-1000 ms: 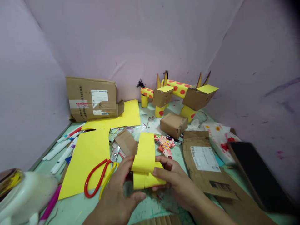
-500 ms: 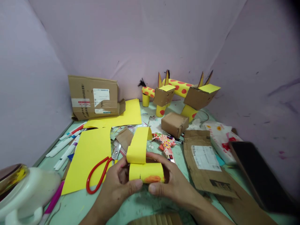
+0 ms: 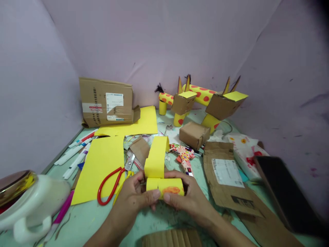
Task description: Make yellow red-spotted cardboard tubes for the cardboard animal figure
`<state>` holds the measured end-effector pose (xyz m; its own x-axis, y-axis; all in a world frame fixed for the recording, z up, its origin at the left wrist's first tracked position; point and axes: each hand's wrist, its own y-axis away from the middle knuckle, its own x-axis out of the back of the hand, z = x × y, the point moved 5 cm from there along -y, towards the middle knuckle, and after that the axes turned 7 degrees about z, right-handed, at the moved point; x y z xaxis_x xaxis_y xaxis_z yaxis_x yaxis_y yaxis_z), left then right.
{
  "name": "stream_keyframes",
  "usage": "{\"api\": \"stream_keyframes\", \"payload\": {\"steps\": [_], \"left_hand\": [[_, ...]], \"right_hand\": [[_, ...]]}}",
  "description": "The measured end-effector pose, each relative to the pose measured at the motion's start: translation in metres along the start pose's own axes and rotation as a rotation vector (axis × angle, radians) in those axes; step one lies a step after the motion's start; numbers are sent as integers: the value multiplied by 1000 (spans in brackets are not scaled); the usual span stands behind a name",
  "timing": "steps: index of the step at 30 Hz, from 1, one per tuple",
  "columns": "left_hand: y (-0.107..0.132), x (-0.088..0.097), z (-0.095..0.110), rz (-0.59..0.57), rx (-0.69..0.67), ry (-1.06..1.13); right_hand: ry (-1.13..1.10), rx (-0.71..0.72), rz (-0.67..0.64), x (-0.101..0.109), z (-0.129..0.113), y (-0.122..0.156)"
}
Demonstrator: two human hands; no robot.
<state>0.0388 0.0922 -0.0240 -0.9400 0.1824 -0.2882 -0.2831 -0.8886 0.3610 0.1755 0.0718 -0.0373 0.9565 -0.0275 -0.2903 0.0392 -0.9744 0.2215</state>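
Observation:
Both my hands hold a small tube wrapped in yellow paper (image 3: 166,188) with an orange spot on its front. My left hand (image 3: 135,202) grips its left end, thumb on the front. My right hand (image 3: 189,199) grips the right end, thumb pressed beside the orange spot. A loose yellow paper strip (image 3: 156,156) rises from the tube and curls back toward the far side. Just left of my hands lie red-handled scissors (image 3: 111,183) on a yellow sheet (image 3: 101,168).
Two yellow, red-spotted cardboard animals (image 3: 203,101) stand at the back. A small cardboard box (image 3: 194,134), flattened cartons (image 3: 108,101), white markers (image 3: 75,151), a white jug (image 3: 28,206) at the left and a dark phone (image 3: 282,188) at the right surround the green table (image 3: 169,221).
The yellow paper has been rolled tighter round the tube, and an orange spot has turned to the front. My thumbs have closed in on its front side.

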Motion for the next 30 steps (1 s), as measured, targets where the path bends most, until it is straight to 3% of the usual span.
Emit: {"api": "stream_keyframes", "payload": {"steps": [6, 11, 15, 18, 24, 30], "left_hand": [[0, 1, -2, -6, 90, 10], [0, 11, 8, 87, -39, -70], [2, 8, 11, 14, -202, -285], [4, 2, 11, -33, -284, -257], [5, 3, 22, 173, -507, -384], [2, 5, 21, 191, -482, -405]], "right_hand": [[-283, -294, 78, -1, 4, -1], [-457, -448, 119, 2, -1, -2], [-526, -488, 145, 3, -3, -1], [-546, -503, 140, 1, -3, 0], [-499, -528, 138, 0, 3, 1], [-419, -488, 160, -2, 4, 3]]}}
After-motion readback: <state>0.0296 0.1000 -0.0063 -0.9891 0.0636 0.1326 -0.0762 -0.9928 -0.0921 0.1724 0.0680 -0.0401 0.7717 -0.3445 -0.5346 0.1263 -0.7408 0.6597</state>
